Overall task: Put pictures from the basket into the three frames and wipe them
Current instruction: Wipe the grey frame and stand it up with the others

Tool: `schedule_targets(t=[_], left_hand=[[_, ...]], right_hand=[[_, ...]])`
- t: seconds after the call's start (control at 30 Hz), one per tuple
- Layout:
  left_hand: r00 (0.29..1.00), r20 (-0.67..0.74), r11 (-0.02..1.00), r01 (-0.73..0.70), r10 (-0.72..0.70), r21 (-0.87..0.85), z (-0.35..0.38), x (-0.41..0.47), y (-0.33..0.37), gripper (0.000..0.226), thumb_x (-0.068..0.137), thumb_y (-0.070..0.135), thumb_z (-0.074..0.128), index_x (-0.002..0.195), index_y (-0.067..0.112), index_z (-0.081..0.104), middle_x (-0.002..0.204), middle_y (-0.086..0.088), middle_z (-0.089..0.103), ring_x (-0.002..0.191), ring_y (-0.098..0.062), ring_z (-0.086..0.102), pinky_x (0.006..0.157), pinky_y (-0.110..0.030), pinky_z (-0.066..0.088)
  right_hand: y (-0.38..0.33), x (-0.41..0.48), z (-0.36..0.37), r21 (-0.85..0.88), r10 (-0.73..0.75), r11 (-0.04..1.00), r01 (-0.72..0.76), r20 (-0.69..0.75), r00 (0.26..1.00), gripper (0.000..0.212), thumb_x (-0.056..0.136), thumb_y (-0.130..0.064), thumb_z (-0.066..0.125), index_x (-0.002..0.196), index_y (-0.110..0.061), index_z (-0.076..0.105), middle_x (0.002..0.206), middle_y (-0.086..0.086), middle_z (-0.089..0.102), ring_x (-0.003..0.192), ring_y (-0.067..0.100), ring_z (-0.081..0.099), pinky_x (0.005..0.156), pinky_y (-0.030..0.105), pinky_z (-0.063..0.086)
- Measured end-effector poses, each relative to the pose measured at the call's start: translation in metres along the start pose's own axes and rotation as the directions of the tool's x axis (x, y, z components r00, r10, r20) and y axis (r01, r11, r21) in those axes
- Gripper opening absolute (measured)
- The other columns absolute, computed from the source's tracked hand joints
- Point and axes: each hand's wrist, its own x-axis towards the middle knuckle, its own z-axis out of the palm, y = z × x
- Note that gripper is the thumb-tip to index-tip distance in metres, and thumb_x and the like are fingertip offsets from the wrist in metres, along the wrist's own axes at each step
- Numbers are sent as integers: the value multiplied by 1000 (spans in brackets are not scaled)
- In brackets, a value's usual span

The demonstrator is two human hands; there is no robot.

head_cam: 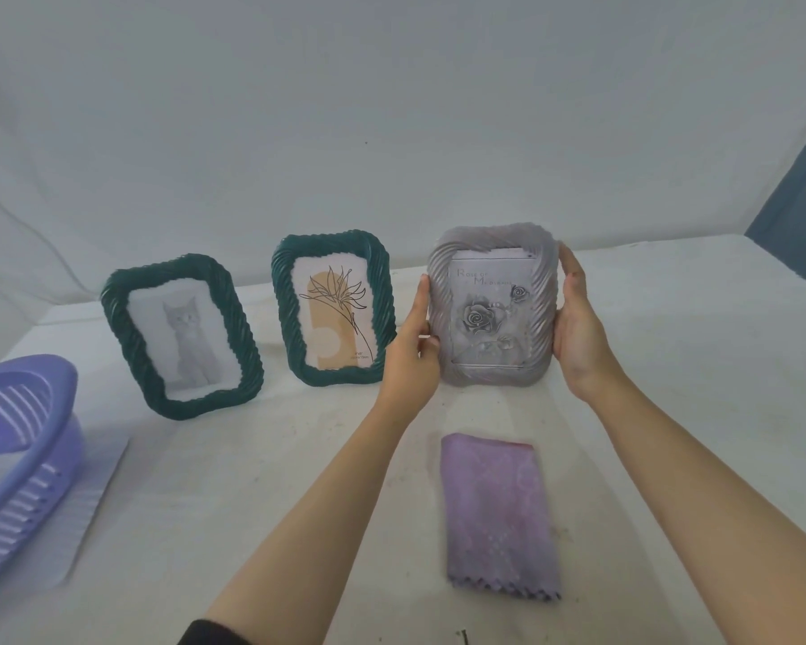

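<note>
A grey ribbed frame (pixel 492 304) with a rose picture in it is upright at the right of the table, held by both hands. My left hand (pixel 413 351) grips its left edge and my right hand (pixel 578 328) grips its right edge. Two dark green frames stand to its left: one (pixel 182 337) shows a grey cat, the other (pixel 333 309) shows a line-drawn flower. A folded purple cloth (pixel 496 514) lies flat on the table below the grey frame, between my forearms.
A purple slatted plastic basket (pixel 15 453) sits at the left edge, a white sheet (pixel 89 500) lying beside it. White cloth covers the table (pixel 261 458) and the wall behind. A dark blue panel (pixel 801 202) is at the far right.
</note>
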Motion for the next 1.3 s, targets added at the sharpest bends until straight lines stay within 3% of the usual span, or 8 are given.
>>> schedule_targets(t=[0.1, 0.37, 0.6, 0.7, 0.8, 1.0, 1.1, 1.3], left_hand=[[1000, -10, 1000, -4, 4, 6, 2, -3, 1, 76, 90, -5, 31, 135, 54, 12, 88, -7, 53, 71, -16, 44, 60, -11, 41], [1000, -20, 1000, -8, 9, 29, 4, -9, 7, 74, 90, -5, 32, 139, 48, 15, 82, -8, 51, 67, -15, 42, 58, -13, 41], [999, 0, 998, 36, -36, 57, 4, -15, 3, 78, 88, -6, 32, 140, 49, 15, 105, -3, 63, 79, -17, 55, 68, -19, 48], [999, 10, 997, 39, -39, 69, 3, -29, 1, 73, 90, -8, 35, 144, 38, 16, 114, 2, 59, 91, -9, 55, 72, -6, 43], [997, -4, 994, 84, -83, 71, -4, -53, 2, 67, 91, -9, 38, 143, 31, 26, 123, 2, 51, 108, -7, 51, 80, 4, 36], [985, -140, 983, 121, -102, 138, -48, -123, 3, 37, 90, 0, 46, 102, 31, 63, 106, 10, 65, 92, 0, 60, 82, -10, 46], [961, -249, 978, 159, -122, 134, -87, -158, 3, 40, 89, -4, 45, 92, 31, 65, 92, 11, 68, 82, -1, 63, 73, -7, 45], [836, -539, 946, 248, -101, 208, -176, -200, -1, 36, 88, -2, 47, 92, 28, 66, 90, 14, 68, 80, 3, 62, 68, -3, 42]], right_hand=[[6, -4, -3, -29, -59, 998, 58, -16, 998, 41, 89, -52, 33, 129, -55, 26, 151, -18, 23, 138, 12, 30, 114, 45, 26], [22, -16, -13, -229, -134, 964, 134, 19, 991, 54, 74, -80, 37, 125, -70, 22, 127, -8, 34, 132, 28, 35, 113, 51, 21], [18, -29, -19, -324, -84, 942, 89, 31, 996, 44, 86, -52, 35, 124, -71, 21, 148, -28, 23, 138, 10, 29, 112, 51, 27], [15, -41, -21, -377, -41, 925, 48, 28, 999, 46, 87, -48, 34, 125, -70, 20, 143, -21, 37, 131, 10, 40, 110, 46, 32], [14, -61, -16, -409, -75, 911, 55, -35, 997, 52, 95, -29, 41, 133, -57, 20, 141, -7, 43, 125, 10, 43, 103, 28, 32], [18, -114, 18, -586, -288, 795, 156, -138, 948, 49, 87, -21, 44, 135, -24, 41, 134, -9, 48, 124, 14, 45, 104, 29, 36], [19, -139, 54, -555, -230, 816, 158, -61, 971, 40, 86, -23, 44, 125, -25, 51, 120, -10, 58, 112, 8, 50, 88, 3, 32], [39, -161, 150, -510, -30, 839, 192, 308, 951, 30, 91, -14, 50, 111, -35, 54, 103, -15, 62, 103, -1, 53, 88, 14, 39]])
